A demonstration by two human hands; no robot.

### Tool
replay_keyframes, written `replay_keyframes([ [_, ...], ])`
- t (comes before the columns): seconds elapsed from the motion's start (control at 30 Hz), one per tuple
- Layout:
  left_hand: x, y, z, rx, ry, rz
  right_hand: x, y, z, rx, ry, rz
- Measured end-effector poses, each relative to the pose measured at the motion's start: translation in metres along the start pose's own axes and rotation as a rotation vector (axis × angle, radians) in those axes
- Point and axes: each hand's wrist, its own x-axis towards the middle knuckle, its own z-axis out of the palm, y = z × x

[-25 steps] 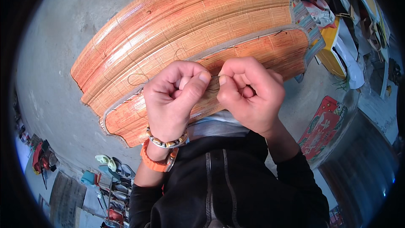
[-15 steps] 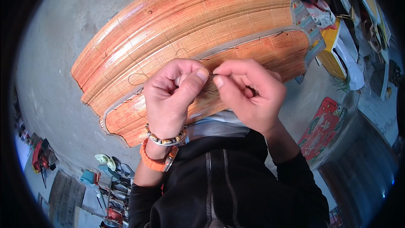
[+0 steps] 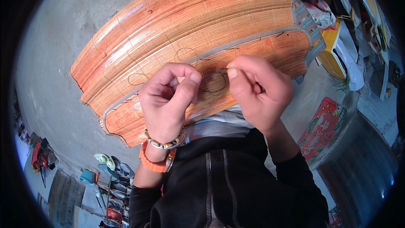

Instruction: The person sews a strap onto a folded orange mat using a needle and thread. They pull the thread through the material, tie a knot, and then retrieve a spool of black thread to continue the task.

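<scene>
A stack of orange woven reed mats (image 3: 198,29) with grey cloth edging lies on the concrete floor in front of me. My left hand (image 3: 168,101) is curled, thumb and fingers pinched on a thin dark thread (image 3: 215,85) that loops over the top mat. My right hand (image 3: 259,90) is closed too, pinching the thread's other part, perhaps with a needle that I cannot make out. A small gap separates the two hands above the near mat's edge. My left wrist wears a bead bracelet and an orange band.
Grey concrete floor (image 3: 50,80) surrounds the mats. Shoes and sandals (image 3: 107,164) lie at lower left. A red patterned mat (image 3: 322,128) is at the right, with yellow and white clutter (image 3: 341,55) at the upper right. My black jacket fills the bottom.
My hands have drawn apart. They were pressed together before, and a loop of thread now shows between them.
</scene>
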Motion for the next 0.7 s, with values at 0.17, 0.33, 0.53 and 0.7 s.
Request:
replay_keyframes([
  [0.17, -0.002, 0.002, 0.009, 0.026, 0.045, 0.119, -0.001, 0.0, 0.009, -0.033, 0.031, -0.118],
  [0.33, -0.004, 0.0, 0.013, 0.066, 0.054, 0.174, -0.001, -0.009, 0.009, 0.181, -0.043, 0.139],
  [0.53, -0.006, -0.004, 0.015, 0.124, 0.072, 0.221, -0.002, -0.004, 0.01, 0.419, -0.059, 0.271],
  [0.7, -0.004, -0.009, 0.013, 0.311, 0.079, 0.4, 0.0, -0.006, 0.009, 0.5, -0.056, 0.336],
])
